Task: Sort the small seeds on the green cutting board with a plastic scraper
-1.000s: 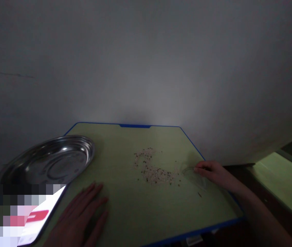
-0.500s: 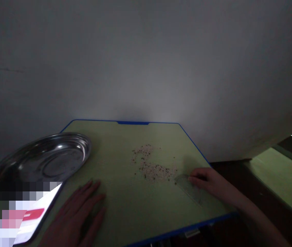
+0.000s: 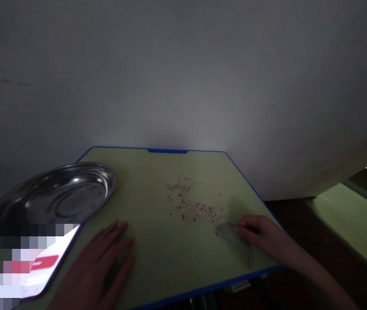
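Pinched between the thumb and fingers of my right hand (image 3: pixel 255 230) is a clear half-round protractor (image 3: pixel 235 244), low over the right part of the desk; whether it touches the surface I cannot tell. A dark grain lies by its left corner. Pale grains mixed with dark ones (image 3: pixel 198 211) form a loose, curved patch in the middle of the desk, left of the protractor. My left hand (image 3: pixel 97 267) rests on the desk at the near left, palm down with fingers spread, holding nothing.
A shiny metal basin (image 3: pixel 73 189) stands on the left side of the desk. Nearer lies a lit screen (image 3: pixel 49 265), partly blurred out. The pale green desktop (image 3: pixel 144 181) has a blue edge, and a grey wall (image 3: pixel 183 86) rises behind it. Another pale green surface (image 3: pixel 351 228) shows at right.
My right hand has drawn the protractor slightly toward me and to the left, a dark grain moving along by its corner. My left hand stays in place. The view has tilted slightly.
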A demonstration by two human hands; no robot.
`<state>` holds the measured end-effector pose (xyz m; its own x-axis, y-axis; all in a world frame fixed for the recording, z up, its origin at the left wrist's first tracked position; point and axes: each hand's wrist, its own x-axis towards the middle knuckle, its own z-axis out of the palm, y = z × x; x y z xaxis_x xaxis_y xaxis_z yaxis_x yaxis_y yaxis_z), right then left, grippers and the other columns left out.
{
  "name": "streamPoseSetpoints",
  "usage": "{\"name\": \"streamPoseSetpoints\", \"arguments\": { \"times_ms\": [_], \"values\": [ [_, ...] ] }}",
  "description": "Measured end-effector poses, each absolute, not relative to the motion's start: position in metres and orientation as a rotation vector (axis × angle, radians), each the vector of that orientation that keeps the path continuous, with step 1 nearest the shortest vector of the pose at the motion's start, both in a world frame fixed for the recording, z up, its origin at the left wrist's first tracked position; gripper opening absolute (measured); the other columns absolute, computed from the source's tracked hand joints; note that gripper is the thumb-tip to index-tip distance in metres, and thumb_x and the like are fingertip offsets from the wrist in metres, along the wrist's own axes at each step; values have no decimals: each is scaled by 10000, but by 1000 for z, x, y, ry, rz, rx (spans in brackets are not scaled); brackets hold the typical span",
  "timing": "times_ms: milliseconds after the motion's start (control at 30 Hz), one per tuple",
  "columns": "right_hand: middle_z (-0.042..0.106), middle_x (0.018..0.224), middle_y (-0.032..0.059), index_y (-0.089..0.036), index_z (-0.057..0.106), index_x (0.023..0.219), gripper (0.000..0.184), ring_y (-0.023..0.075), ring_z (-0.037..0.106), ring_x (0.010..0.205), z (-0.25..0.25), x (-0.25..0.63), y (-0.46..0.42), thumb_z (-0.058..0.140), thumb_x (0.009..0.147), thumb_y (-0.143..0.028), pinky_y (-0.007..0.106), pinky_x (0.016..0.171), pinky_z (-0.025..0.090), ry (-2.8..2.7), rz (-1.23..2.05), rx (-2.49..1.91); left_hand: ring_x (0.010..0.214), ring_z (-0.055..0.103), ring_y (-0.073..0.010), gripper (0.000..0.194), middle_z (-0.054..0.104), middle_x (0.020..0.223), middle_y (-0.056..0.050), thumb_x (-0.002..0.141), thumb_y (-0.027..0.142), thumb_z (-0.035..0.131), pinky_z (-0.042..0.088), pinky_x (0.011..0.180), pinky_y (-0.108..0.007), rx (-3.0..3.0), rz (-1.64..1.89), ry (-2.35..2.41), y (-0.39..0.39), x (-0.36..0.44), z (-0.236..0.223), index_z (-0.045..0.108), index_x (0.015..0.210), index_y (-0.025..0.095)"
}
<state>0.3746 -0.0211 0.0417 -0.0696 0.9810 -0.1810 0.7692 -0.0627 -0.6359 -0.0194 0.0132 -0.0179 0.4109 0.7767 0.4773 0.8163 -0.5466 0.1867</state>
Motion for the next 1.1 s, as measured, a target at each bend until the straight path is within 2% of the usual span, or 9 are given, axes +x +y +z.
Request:
{"name": "streamPoseSetpoints", "arguments": {
  "times_ms": [267, 800, 1100],
  "values": [
    [533, 609, -17, -186, 551, 638, 253, 133, 488, 588, 42, 350, -8, 493, 862, -289, 251, 534, 358, -1959, 871, -1826, 1158, 591, -307, 413, 620, 1285, -73, 884, 532, 422, 542, 873, -518, -2556, -811, -1382, 14, -18, -14, 636, 1121, 270],
    [612, 651, -16, -185, 633, 696, 180, 117, 535, 604, 44, 295, 13, 546, 851, -214, 232, 543, 374, -2081, 849, -1663, 1173, 582, -292, 390, 625, 1282, -51, 869, 542, 444, 520, 916, -509, -2585, -791, -1458, 10, -14, -6, 671, 1058, 288],
    [494, 581, -30, -194, 501, 600, 286, 120, 466, 572, 45, 316, -1, 473, 874, -270, 242, 532, 344, -1981, 933, -1713, 1136, 605, -325, 362, 639, 1249, -111, 888, 478, 453, 559, 813, -559, -2562, -744, -1368, 8, -10, 0, 669, 1066, 248]
  ]
}}
